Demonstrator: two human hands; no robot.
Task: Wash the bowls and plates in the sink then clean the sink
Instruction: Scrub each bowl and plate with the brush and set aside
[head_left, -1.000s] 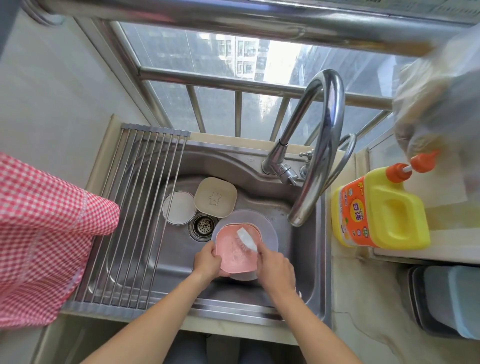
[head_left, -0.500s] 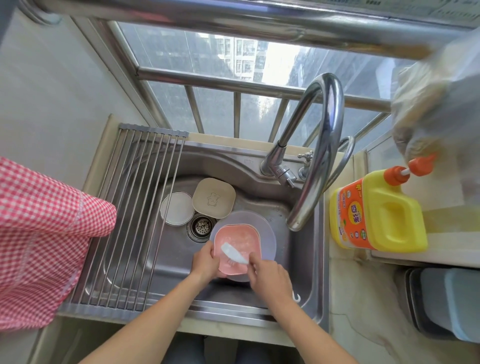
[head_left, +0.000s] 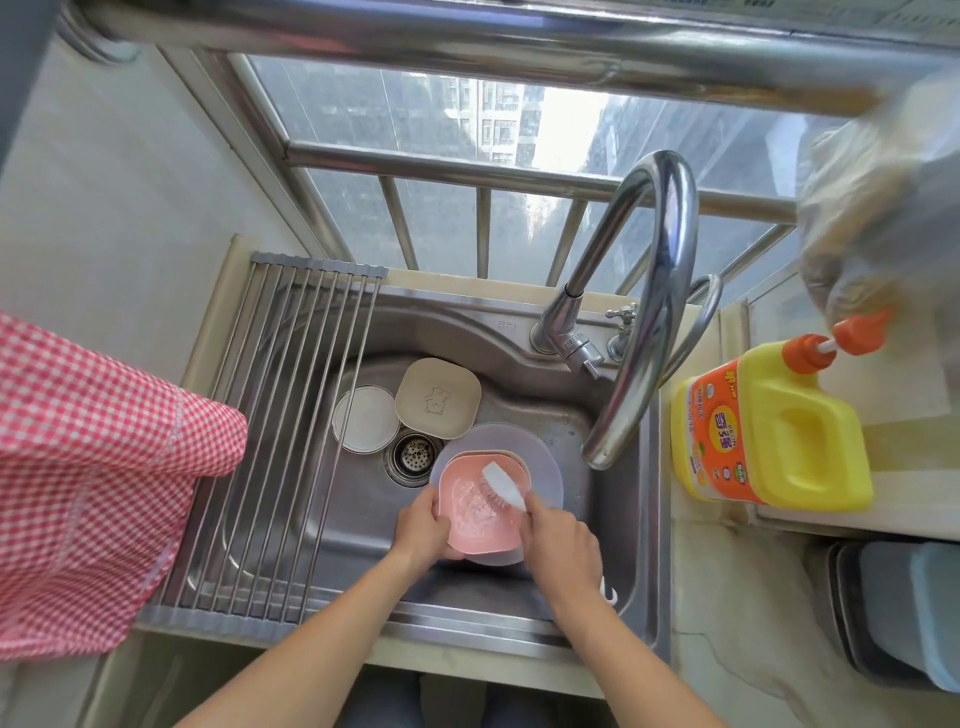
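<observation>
Sunlit barred window (head_left: 467, 130), pale tiled wall (head_left: 119, 171), marble counter (head_left: 727, 597).

Dishes in sink (head_left: 597, 431): four. One pink square bowl (head_left: 475, 525), one beige square plate (head_left: 437, 396), one white round plate (head_left: 363, 418), one pale round plate (head_left: 545, 467). One brush (head_left: 503, 484). One detergent bottle (head_left: 769, 426). One faucet (head_left: 644, 291). Two hands: left hand (head_left: 420, 525), right hand (head_left: 561, 540).

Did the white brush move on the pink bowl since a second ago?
Yes. The white brush, gripped by the right hand, swung from the pink bowl's near-left part back to its far-right edge, toward the faucet.
</observation>
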